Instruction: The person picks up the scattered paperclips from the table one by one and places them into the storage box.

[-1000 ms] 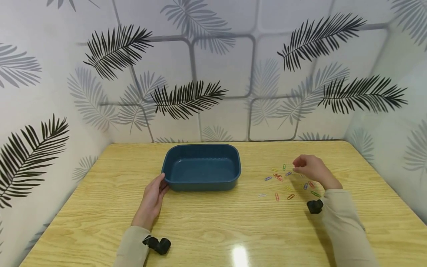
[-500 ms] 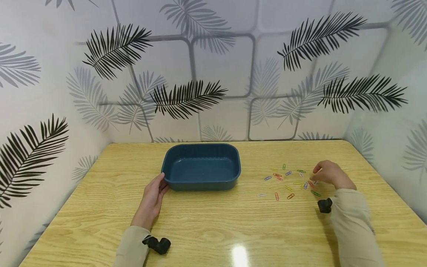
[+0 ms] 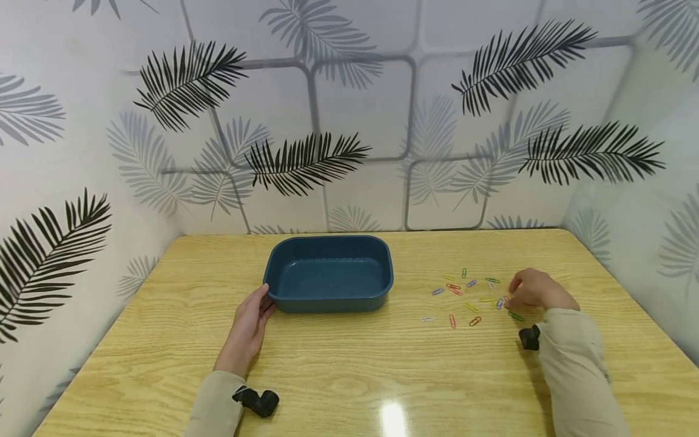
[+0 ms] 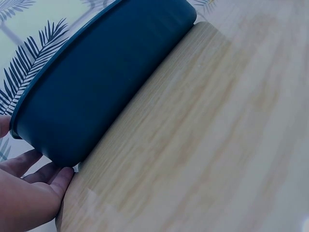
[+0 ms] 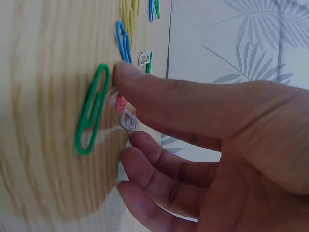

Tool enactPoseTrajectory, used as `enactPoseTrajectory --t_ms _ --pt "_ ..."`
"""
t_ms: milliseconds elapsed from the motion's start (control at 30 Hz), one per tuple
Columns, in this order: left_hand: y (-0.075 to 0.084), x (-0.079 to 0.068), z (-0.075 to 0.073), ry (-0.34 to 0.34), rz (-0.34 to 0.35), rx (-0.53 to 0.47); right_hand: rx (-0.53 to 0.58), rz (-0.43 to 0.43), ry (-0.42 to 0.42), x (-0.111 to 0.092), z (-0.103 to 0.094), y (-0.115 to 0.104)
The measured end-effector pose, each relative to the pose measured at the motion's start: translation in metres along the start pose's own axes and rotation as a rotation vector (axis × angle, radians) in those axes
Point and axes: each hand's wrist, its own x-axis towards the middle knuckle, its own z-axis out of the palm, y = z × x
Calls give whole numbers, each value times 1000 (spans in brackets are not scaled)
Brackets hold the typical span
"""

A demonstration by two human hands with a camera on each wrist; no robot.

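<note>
A dark blue rectangular bin (image 3: pixel 330 305) stands on the wooden table. My left hand (image 3: pixel 250 331) holds its near left corner. In the left wrist view, one fingertip (image 4: pixel 4 126) is at the rim and other fingers lie against the lower wall. At the right, my right hand (image 3: pixel 537 290) is low over scattered coloured paper clips. The right wrist view has its thumb and fingers apart, with a pink paper clip (image 5: pixel 121 102) and a white paper clip (image 5: pixel 128 121) visible in the gap. A green paper clip (image 5: pixel 92 110) lies beside the thumb.
Several more paper clips lie between the bin and my right hand, among them a red one (image 3: pixel 452 321), a brown one (image 3: pixel 475 321) and a white one (image 3: pixel 428 318). Behind the wooden table (image 3: pixel 327 364) rises a leaf-patterned wall (image 3: pixel 371 115).
My right hand has moved right and toward me over the clips, then dipped lower, uncovering a green clip and a white clip. My left hand and the bin have stayed put.
</note>
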Motion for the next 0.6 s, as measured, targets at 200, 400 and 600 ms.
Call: enactPoseTrajectory --t_ms 200,400,600 --pt "0 -1 1 3 14 12 20 -32 1 1 3 0" --pt "-2 1 0 0 18 7 37 -68 10 3 8 1" --pt "-1 0 0 -1 14 9 36 -87 4 5 10 0"
